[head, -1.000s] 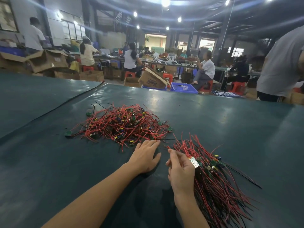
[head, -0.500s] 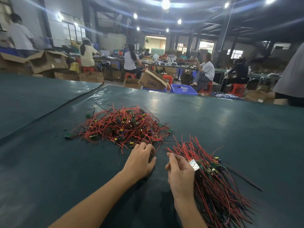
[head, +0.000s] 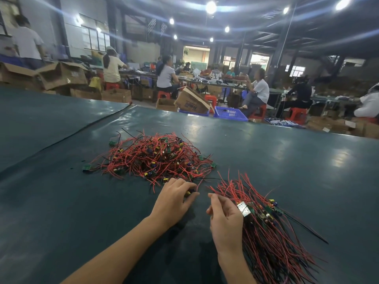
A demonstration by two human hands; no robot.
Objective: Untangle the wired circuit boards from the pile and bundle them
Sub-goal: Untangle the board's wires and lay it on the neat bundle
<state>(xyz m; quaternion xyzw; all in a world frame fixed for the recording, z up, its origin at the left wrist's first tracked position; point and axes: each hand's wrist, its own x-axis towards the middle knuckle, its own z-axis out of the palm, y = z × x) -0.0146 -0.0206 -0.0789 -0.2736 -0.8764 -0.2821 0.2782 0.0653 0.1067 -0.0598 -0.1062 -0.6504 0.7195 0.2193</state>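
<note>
I am looking down at the pile [head: 155, 158] of wired circuit boards, which is lying in a red and black tangle on the desk [head: 287, 160], a little left of centre and just beyond the hands. The left hand [head: 174, 199] is reaching into the pile's near edge, its fingers curling down and pinching a small board with a yellow part [head: 187, 193] against the thumb, while a red wire is looping up just beside the fingertips. To the right, the bundle [head: 266, 232] is lying with its wires running roughly one way, fanning toward the far side and toward me, its boards gathering in a band across the middle. The right hand [head: 225, 220] is sitting at the bundle's left edge with its back facing me, fingers curling over the wires and gripping them, and a white-labelled board [head: 243, 209] is showing just past the knuckles. A single green board [head: 87, 167] is trailing out at the pile's left end. Beyond the desk's far edge, a blue basket [head: 230, 114] and a tilted cardboard box [head: 192, 102] are standing on the floor, and people are sitting on red stools [head: 296, 113] at long work tables.
</note>
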